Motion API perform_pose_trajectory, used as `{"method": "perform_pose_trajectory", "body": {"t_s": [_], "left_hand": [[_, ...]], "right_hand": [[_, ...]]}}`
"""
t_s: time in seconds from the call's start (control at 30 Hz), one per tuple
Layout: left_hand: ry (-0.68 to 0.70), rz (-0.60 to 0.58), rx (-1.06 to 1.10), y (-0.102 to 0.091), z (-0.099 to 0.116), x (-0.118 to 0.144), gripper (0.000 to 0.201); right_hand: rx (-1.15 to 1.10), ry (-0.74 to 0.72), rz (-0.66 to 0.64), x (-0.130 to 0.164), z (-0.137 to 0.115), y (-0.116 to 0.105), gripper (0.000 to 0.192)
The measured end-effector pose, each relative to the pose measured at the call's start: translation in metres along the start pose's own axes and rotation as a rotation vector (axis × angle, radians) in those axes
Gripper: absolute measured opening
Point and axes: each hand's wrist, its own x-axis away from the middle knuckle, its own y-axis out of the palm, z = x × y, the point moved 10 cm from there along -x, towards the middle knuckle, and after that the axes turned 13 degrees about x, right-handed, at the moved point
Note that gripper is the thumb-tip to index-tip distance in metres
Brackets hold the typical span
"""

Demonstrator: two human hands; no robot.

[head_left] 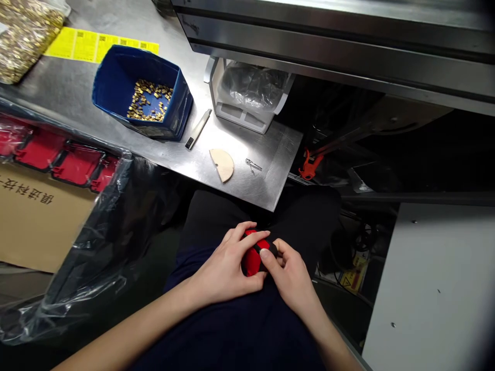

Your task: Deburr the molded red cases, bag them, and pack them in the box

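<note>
Above my lap I hold a red and black plastic part (253,262) with both hands; much of it is covered by fingers, so its exact kind does not show. My left hand (228,265) wraps over it from the left, fingers across its top and thumb along the lower side. From the right, my right hand (290,273) grips its black end, thumb on top and the other fingers curled beneath. Whether a small piece sits in the right fingertips I cannot make out.
On the metal table (170,159) stand a blue bin (181,98) of small brass pieces, a utility knife (198,129), a half-round disc (223,164), a small metal piece (253,165) and a white holder (245,116). A plastic-lined box (42,221) with red parts (40,148) is at left.
</note>
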Motion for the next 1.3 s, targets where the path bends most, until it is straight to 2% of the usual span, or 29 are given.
{"method": "perform_pose_trajectory", "body": {"t_s": [0.2, 0.37, 0.53, 0.67, 0.9, 1.0, 1.13, 1.3], "left_hand": [[0.012, -0.023, 0.04, 0.0, -0.002, -0.001, 0.079], [0.021, -0.061, 0.139, -0.005, -0.008, 0.003, 0.078], [0.031, -0.146, 0.365, -0.008, -0.014, 0.008, 0.072], [0.025, -0.118, 0.455, -0.011, -0.016, 0.006, 0.051], [0.014, -0.045, 0.489, -0.006, -0.018, -0.005, 0.039], [-0.016, -0.01, 0.503, -0.007, -0.022, -0.008, 0.043], [0.001, -0.052, 0.48, -0.006, -0.019, -0.008, 0.042], [0.031, -0.139, 0.44, -0.004, -0.017, -0.005, 0.051]], "right_hand": [[-0.137, -0.022, -0.182, 0.003, -0.009, 0.009, 0.027], [-0.191, -0.137, -0.217, 0.01, -0.025, 0.005, 0.023], [-0.098, -0.147, -0.176, 0.016, -0.027, 0.002, 0.011], [-0.018, -0.164, -0.121, 0.02, -0.031, 0.0, 0.009], [0.043, -0.079, -0.087, 0.017, -0.025, 0.001, 0.009], [-0.052, -0.038, -0.103, 0.017, -0.022, 0.004, 0.01], [-0.084, -0.015, -0.109, 0.016, -0.019, 0.006, 0.012], [0.026, -0.115, -0.156, 0.015, -0.022, 0.005, 0.011]]}}
